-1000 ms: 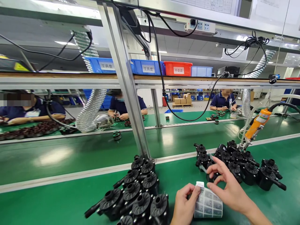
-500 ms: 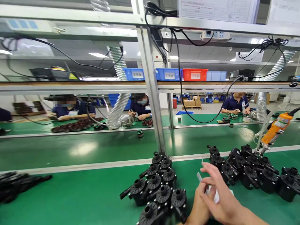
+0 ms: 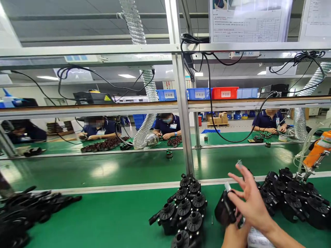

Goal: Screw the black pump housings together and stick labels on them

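My left hand point(image 3: 236, 235) is at the bottom, closed around a black pump point(image 3: 221, 210) held tilted above the green mat. The right hand partly hides its fingers. My right hand point(image 3: 252, 203) is raised over the pump with fingers spread. A clear strip point(image 3: 228, 187) is at its thumb tip and another clear piece point(image 3: 239, 163) at a raised fingertip. The thumb is close to the pump's top; I cannot tell whether they touch. Left of the held pump stands a cluster of black pumps point(image 3: 184, 208). Between them lies a small thin metal piece point(image 3: 212, 219).
More pumps point(image 3: 292, 198) stand at right, beside an orange electric screwdriver point(image 3: 319, 150). Black parts point(image 3: 38, 210) lie piled at left. A white printed sheet point(image 3: 258, 237) is beneath my right forearm. A metal post point(image 3: 184, 120) rises behind the cluster. Several co-workers sit across the bench.
The nearest right pump of the cluster has left the mat and is now in my left hand. My hands have moved apart, and the right fingers have spread. The view has shifted left and up.
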`<state>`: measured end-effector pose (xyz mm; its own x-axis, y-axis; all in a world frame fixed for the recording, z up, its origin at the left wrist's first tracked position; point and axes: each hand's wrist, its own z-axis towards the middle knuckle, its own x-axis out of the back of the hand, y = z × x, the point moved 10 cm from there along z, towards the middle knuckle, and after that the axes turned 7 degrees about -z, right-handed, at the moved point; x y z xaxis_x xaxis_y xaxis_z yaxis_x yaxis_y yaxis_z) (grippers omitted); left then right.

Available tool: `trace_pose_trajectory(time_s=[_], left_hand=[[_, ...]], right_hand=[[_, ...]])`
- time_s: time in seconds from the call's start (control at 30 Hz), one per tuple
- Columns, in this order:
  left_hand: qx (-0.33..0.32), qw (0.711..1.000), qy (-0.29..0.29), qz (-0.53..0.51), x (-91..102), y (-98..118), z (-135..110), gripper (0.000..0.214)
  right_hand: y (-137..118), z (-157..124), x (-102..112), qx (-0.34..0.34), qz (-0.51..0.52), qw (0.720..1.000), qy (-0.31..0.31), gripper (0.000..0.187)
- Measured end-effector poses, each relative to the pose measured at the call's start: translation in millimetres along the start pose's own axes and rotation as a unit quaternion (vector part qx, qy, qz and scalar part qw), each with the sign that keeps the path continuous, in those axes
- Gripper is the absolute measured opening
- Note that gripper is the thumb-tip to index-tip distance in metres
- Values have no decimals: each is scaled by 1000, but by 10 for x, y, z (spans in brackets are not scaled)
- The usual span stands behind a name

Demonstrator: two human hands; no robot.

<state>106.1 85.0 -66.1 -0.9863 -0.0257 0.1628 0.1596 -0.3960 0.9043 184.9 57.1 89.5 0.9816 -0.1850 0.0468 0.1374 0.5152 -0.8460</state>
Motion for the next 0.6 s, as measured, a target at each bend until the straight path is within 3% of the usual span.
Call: trace_pose_trajectory(time_s=[0.07, 0.13, 0.27, 0.33, 0.43, 0.6], left_hand=[[38, 995, -20, -93, 15, -112, 3, 58], [83, 970, -41, -225, 3, -181, 5, 78], [58, 939, -74, -332, -19, 61, 28, 120], [50, 932, -90, -348, -53, 197, 24, 120], [65, 937, -73, -335, -23, 252, 30, 103], [139, 946, -26, -291, 110, 41, 64, 98]], right_hand=[[-181, 111, 371, 28, -1, 997, 74, 78], [-266, 145, 599, 37, -17, 992, 116, 80], [-68, 83, 628, -4, -21, 993, 114, 82], [113, 50, 570, -29, -2, 994, 108, 84], [308, 48, 555, -46, 10, 994, 102, 84], [322, 13, 727, -22, -29, 994, 106, 71]])
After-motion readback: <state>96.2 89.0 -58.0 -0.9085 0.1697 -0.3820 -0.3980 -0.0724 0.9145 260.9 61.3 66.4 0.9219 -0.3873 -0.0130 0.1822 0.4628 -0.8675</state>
